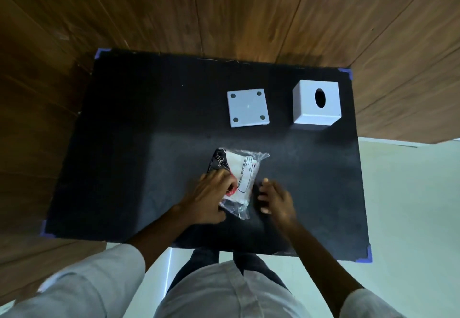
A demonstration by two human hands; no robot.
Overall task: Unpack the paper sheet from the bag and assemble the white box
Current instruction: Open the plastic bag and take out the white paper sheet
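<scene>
A clear plastic bag (240,168) with a printed white paper sheet (245,175) inside lies on the black table (149,143), near its front middle. My left hand (211,198) grips the bag's near left end. My right hand (275,198) hovers just right of the bag with its fingers apart, holding nothing. Farther back lie the white box's two parts: a flat square base (247,107) with four corner holes, and to its right a cube-shaped cover (316,104) with a round hole on top.
The table has blue tape on its corners (346,72). A wooden wall (224,6) rises behind and to the left of it. Pale floor (410,205) shows on the right. My legs stand at the table's front edge.
</scene>
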